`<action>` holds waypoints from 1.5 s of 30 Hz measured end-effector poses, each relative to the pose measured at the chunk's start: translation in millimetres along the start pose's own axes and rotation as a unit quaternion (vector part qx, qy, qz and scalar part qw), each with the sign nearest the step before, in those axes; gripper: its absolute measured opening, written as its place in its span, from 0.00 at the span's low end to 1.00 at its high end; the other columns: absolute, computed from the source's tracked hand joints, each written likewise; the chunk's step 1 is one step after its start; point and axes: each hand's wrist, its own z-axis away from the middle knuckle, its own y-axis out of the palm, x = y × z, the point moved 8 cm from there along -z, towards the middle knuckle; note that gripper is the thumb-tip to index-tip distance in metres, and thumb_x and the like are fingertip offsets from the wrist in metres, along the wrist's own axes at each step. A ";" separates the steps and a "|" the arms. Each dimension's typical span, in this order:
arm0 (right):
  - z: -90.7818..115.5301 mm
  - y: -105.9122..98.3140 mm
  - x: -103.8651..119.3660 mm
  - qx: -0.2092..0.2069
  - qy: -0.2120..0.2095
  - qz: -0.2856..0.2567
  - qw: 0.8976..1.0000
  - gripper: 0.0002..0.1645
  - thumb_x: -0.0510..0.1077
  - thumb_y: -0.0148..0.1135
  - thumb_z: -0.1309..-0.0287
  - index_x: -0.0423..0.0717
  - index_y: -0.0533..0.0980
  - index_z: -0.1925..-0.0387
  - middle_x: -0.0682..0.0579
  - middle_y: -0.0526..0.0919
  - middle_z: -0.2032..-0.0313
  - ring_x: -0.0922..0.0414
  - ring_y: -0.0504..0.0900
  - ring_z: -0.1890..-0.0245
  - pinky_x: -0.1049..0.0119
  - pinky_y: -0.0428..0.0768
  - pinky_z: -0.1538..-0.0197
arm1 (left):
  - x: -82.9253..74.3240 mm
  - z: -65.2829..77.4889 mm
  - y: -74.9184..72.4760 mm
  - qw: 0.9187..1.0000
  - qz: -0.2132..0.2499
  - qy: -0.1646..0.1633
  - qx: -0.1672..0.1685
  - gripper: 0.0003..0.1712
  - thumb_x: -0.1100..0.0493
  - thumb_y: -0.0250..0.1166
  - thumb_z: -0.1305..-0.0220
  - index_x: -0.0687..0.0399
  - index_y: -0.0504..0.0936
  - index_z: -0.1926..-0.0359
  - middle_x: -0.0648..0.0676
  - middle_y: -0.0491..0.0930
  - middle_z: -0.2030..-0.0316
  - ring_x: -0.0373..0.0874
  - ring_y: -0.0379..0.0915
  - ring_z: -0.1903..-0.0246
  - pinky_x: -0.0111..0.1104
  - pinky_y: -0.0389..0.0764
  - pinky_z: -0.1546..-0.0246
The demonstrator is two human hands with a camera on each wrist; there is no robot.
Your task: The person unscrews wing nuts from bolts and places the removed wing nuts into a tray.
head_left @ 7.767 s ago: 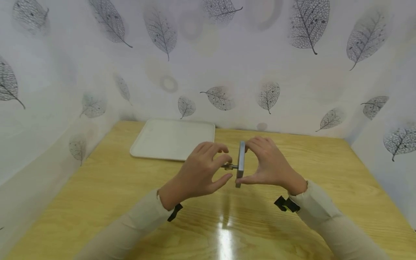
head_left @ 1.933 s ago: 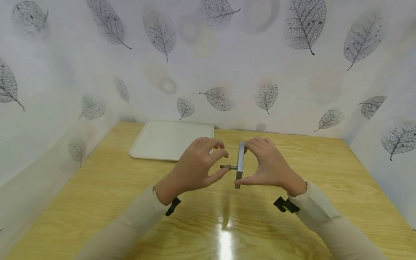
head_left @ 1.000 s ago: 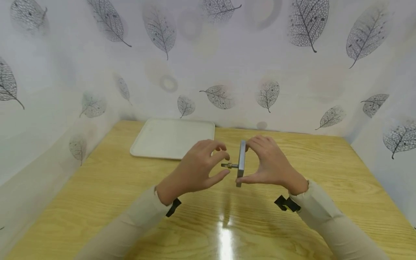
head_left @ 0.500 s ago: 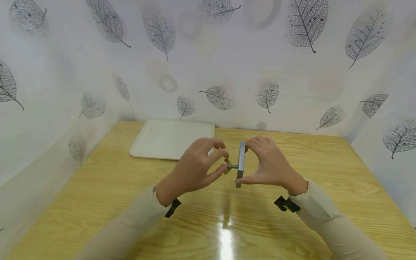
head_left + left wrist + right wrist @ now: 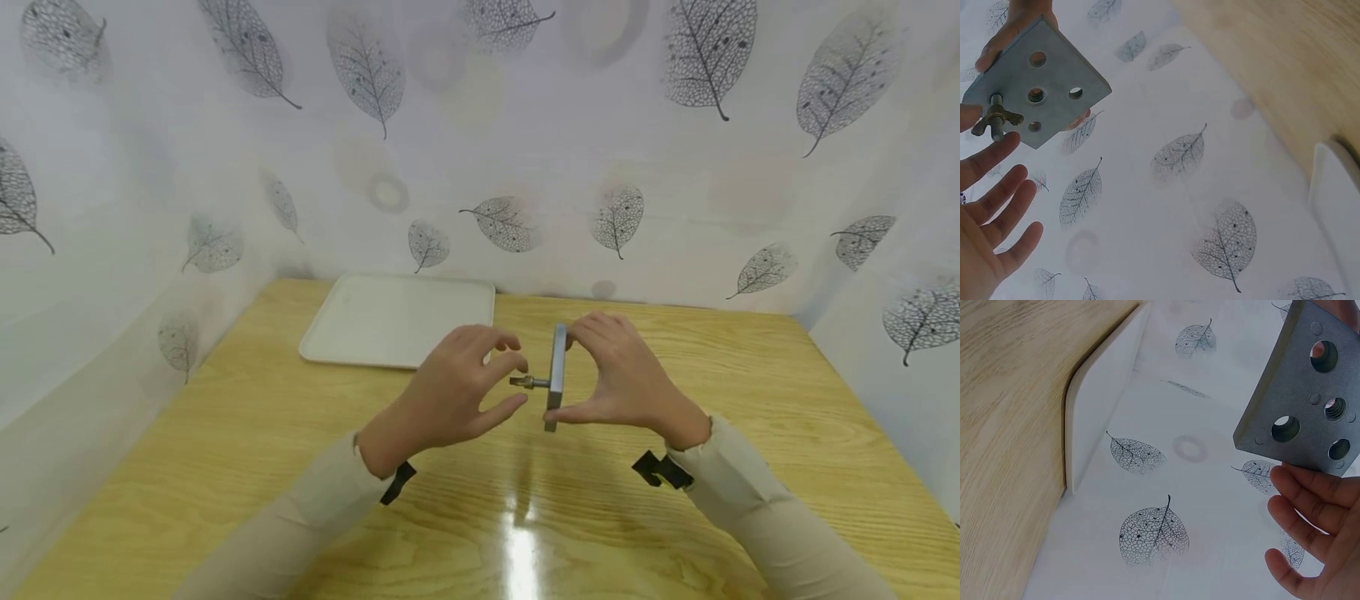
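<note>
My right hand (image 5: 618, 375) grips a square grey metal plate (image 5: 557, 367) by its edges, upright above the table, thumb at the lower edge and fingers at the upper. The left wrist view shows several round holes in the plate and a threaded bolt (image 5: 997, 132) standing out near one corner. A brass-coloured wing nut (image 5: 999, 117) sits partway along that bolt. Around it my left hand (image 5: 457, 387) is spread, thumb and forefinger on either side with a gap between them. In the right wrist view the plate's other face (image 5: 1310, 394) shows its holes.
A white tray (image 5: 375, 354) lies at the back left of the wooden table (image 5: 262, 450), behind my left hand. A leaf-patterned cloth (image 5: 480, 167) hangs around the back and sides. Black straps (image 5: 662, 471) are on both wrists.
My left thumb and forefinger, at the wing nut half a second ago, have parted from it. The wing nut has turned so its wings look edge-on. Right hand and plate stay nearly still.
</note>
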 end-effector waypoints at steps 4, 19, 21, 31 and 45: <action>0.0 0.3 0.0 0.001 0.002 -0.002 1.000 0.53 0.87 0.45 0.64 0.45 0.75 0.61 0.53 0.79 0.67 0.56 0.72 0.62 0.53 0.68 0.54 | 5.2 -4.5 -4.2 1.000 -0.002 -0.011 -0.021 0.11 0.52 0.67 0.45 0.52 0.80 0.65 0.53 0.77 0.59 0.45 0.75 0.61 0.38 0.76 0.53; -0.8 -0.8 -0.1 0.002 0.005 0.000 1.000 0.55 0.88 0.43 0.64 0.43 0.75 0.60 0.51 0.79 0.66 0.54 0.73 0.61 0.50 0.69 0.52 | 2.2 -2.5 -9.2 0.999 0.021 -0.007 -0.023 0.12 0.51 0.67 0.45 0.52 0.79 0.65 0.53 0.76 0.59 0.45 0.74 0.61 0.38 0.75 0.53; -0.5 -0.9 -0.1 -0.001 0.003 0.001 1.000 0.55 0.88 0.42 0.64 0.43 0.75 0.60 0.52 0.79 0.66 0.54 0.73 0.62 0.51 0.68 0.53 | 1.3 -1.2 -7.0 1.000 0.025 -0.007 -0.013 0.12 0.51 0.67 0.45 0.52 0.79 0.64 0.53 0.76 0.59 0.46 0.74 0.61 0.38 0.75 0.52; -0.3 -0.1 -0.2 -0.007 -0.005 0.003 1.000 0.54 0.87 0.43 0.63 0.43 0.75 0.60 0.52 0.79 0.67 0.54 0.73 0.61 0.52 0.68 0.54 | 0.3 1.3 2.3 1.000 0.013 -0.005 0.007 0.13 0.50 0.67 0.45 0.53 0.80 0.63 0.52 0.77 0.59 0.45 0.74 0.59 0.38 0.75 0.51; -1.5 3.2 -1.4 0.005 0.002 0.004 1.000 0.55 0.88 0.42 0.64 0.44 0.75 0.60 0.52 0.80 0.66 0.53 0.74 0.60 0.50 0.69 0.52 | 12.0 -7.9 -3.4 0.999 0.007 -0.040 -0.016 0.09 0.53 0.67 0.44 0.52 0.81 0.65 0.51 0.77 0.60 0.44 0.75 0.61 0.38 0.76 0.53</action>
